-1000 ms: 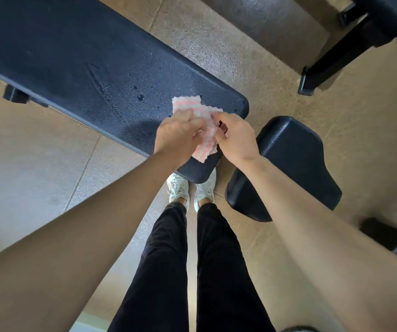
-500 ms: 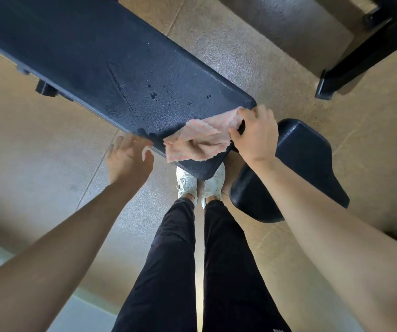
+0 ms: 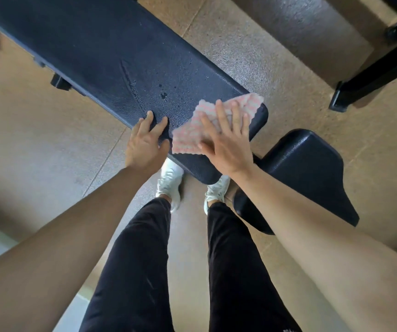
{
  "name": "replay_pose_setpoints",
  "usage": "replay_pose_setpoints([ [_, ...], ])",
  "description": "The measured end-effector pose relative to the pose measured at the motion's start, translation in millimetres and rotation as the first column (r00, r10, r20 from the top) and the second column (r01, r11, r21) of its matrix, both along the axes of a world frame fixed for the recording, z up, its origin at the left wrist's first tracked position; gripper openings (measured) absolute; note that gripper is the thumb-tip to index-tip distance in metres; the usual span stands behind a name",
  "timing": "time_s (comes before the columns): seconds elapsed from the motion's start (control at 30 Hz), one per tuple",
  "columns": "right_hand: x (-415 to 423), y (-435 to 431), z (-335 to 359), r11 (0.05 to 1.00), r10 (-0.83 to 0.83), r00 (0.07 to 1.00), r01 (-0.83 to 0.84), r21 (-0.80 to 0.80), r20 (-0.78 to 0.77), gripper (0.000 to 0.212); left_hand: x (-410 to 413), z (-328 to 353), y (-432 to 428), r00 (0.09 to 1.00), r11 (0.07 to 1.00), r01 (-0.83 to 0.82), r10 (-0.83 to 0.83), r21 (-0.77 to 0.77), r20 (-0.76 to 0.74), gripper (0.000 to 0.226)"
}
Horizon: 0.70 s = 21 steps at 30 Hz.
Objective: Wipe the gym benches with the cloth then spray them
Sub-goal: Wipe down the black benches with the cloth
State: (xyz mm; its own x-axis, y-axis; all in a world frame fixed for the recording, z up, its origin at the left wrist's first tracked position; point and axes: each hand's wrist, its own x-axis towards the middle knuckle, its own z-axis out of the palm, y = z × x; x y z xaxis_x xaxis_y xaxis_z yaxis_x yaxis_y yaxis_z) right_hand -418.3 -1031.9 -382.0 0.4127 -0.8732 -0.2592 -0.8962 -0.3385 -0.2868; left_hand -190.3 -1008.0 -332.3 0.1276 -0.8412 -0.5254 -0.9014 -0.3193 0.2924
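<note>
Head view: right hand (image 3: 226, 144), fingers (image 3: 222, 116) straight, presses cloth (image 3: 188, 137) on seemingly wet bench (image 3: 111, 56); tan floor (image 3: 37, 140).

White shoes (image 3: 170, 183) stand on speckled floor (image 3: 283, 68).

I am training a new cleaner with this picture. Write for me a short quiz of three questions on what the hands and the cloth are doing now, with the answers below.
1. True or false: the right hand lies flat, with straight fingers, on the cloth.
2. Choose one. The left hand is: A on the cloth; B on the near edge of the bench pad; C gripping a bottle.
3. Fill the gap: the cloth lies near the ____ of the bench pad (middle / end).

Key: 1 true. 2 B. 3 end.
</note>
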Motion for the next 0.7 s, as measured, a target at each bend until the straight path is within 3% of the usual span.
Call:
replay_pose_setpoints([
  [0.17,-20,-36,3,0.998,0.020,0.996,-0.014,0.068,-0.087,0.108,3,-1,2,1.000,1.000,0.003,-0.003,0.017,0.004,0.061],
  [0.27,-29,-57,12,0.996,0.029,0.994,-0.020,0.085,-0.106,0.117,1,-3,3,1.000,1.000,-0.018,0.018,0.010,0.012,0.062],
  [0.33,-36,-64,18,0.999,0.024,0.996,-0.021,0.036,-0.084,0.106,2,-4,5,1.000,1.000,-0.016,0.015,0.002,0.023,0.063],
  [0.43,-41,-52,17,0.976,0.042,0.992,-0.016,-0.215,0.115,0.053,6,-4,8,1.000,0.999,0.018,-0.018,-0.045,0.011,0.063],
  [0.5,-40,-40,14,0.964,0.031,0.987,0.012,-0.265,0.159,0.028,10,-5,11,0.999,0.996,0.046,-0.047,-0.071,-0.005,0.062],
  [0.6,-29,-38,15,0.988,-0.035,0.999,0.041,-0.152,0.041,0.043,16,-5,13,0.997,0.995,0.076,-0.077,-0.069,-0.013,0.062],
  [0.7,-14,-50,16,0.998,0.008,0.997,-0.013,-0.064,-0.074,0.067,22,-6,12,0.995,0.993,0.097,-0.098,-0.071,-0.015,0.061],
])
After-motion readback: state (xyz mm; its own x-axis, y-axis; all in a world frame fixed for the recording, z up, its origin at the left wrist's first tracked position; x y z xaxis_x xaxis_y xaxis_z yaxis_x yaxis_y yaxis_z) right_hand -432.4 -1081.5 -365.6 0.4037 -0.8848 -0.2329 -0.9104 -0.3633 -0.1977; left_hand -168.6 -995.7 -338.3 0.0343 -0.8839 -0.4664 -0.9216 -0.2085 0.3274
